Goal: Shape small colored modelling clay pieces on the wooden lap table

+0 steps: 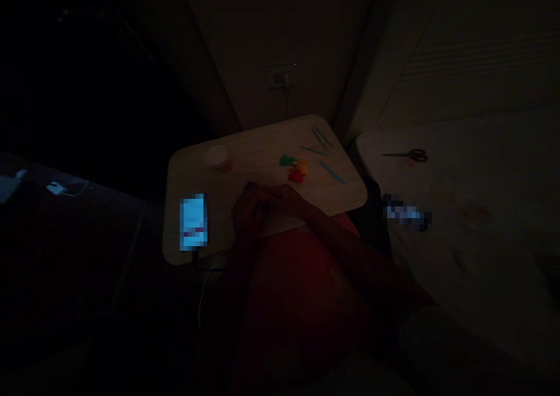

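In dim light, my left hand (pixel 248 210) is closed above the near edge of a small wooden-topped table (pixel 188 165). A small dark bluish-purple lump (pixel 251 185), perhaps modelling clay, shows at its fingertips. My right hand (pixel 282 197) meets it from the right, fingers bent and closed against the left hand; what lies between them is hidden. Just beyond the right hand sit soft-looking clay lumps: green (pixel 288 160), orange-yellow (pixel 301 167) and red (pixel 296 176). A blue flat plastic knife (pixel 332 172) lies to their right, with thin blue sticks (pixel 314 150) farther back.
A pale cup or tub (pixel 217 158) stands at the table's back left. A lit phone (pixel 193 222) lies at the left front, a cable below it. On the pale surface to the right are scissors (pixel 411 155) and a blurred bright device (pixel 406 214). A wall socket (pixel 282 76) holds a plug.
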A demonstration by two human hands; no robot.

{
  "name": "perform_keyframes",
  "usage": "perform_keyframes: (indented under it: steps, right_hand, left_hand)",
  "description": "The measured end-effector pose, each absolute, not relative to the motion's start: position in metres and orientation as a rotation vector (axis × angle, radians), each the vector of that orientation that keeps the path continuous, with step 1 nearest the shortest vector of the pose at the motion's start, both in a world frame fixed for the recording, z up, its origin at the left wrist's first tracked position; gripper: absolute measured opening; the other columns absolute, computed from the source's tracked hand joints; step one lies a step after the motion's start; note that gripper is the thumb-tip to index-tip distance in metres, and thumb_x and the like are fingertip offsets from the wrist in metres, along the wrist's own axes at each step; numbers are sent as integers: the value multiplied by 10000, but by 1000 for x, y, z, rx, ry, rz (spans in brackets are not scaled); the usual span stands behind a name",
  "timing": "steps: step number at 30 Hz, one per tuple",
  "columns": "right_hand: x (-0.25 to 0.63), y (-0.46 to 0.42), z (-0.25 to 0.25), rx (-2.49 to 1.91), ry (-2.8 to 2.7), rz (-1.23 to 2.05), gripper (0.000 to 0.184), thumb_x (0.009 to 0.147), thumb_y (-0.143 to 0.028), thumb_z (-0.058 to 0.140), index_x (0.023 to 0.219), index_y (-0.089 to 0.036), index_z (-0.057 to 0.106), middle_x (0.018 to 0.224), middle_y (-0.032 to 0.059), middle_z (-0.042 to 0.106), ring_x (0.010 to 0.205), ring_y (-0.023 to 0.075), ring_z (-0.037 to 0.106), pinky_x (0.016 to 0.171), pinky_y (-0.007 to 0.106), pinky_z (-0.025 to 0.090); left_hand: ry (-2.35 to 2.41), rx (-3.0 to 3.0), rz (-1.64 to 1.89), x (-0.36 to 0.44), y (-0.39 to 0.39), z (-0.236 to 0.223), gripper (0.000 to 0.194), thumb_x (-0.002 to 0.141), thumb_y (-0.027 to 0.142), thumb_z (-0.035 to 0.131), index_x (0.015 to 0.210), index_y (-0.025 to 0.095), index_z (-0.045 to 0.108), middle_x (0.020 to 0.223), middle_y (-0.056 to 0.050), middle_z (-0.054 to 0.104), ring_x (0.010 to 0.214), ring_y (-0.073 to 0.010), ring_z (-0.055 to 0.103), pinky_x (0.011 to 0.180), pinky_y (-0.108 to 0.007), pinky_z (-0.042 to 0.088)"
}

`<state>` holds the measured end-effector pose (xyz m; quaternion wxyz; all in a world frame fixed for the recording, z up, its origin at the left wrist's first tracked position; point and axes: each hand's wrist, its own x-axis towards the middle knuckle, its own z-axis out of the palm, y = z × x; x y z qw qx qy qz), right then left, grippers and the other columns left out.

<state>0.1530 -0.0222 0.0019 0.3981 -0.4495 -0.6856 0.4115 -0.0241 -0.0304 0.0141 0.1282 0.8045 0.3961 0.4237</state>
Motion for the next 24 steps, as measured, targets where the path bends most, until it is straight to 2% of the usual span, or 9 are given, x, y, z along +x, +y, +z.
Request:
perform_keyframes:
  steps: [4, 9, 16, 20, 24]
  right_hand:
    - [154, -21, 0, -1119, -1745, 1006, 445, 1033, -511, 542, 999, -161, 814, 964, 66, 795, 876, 188, 687, 832, 290, 482]
    - [155, -22, 3, -1094, -1673, 1066, 566, 1040, -605, 476, 1051, -136, 791, 995, 91, 780, 895, 188, 678, 847, 285, 487]
    - [157, -23, 6, -1006, -1568, 1244, 626, 940, -713, 576, 912, -124, 785, 903, 74, 768, 862, 195, 680, 820, 289, 504]
    - [156, -23, 1, -913, -1461, 1386, 584, 891, -703, 647, 947, -141, 797, 972, 78, 787, 941, 204, 698, 919, 329, 528]
    - [156, -23, -1, -929, -1476, 1353, 560, 904, -683, 641, 971, -154, 814, 1029, 72, 803, 996, 213, 707, 981, 348, 523]
  left_hand:
    - [1149, 2341, 1172, -21, -30, 18, 388, 1081, 394, 457, 1299, 205, 716, 1302, -106, 754, 1239, -251, 693, 1137, -481, 525]
    - [1103, 2364, 1114, -19, -30, 20, 414, 1044, 394, 547, 1387, 188, 653, 1354, -129, 725, 1257, -266, 680, 1127, -471, 531]
    - [1121, 2308, 1120, -18, -31, 18, 408, 1063, 426, 522, 1380, 205, 652, 1347, -119, 727, 1240, -252, 687, 1110, -445, 535]
    - [1118, 2270, 1119, -20, -31, 19, 386, 1073, 433, 495, 1320, 207, 686, 1301, -103, 748, 1205, -241, 698, 1086, -430, 545]
    - [1144, 2245, 1137, -21, -33, 19, 380, 1077, 448, 475, 1235, 207, 722, 1236, -93, 771, 1160, -239, 709, 1069, -426, 551]
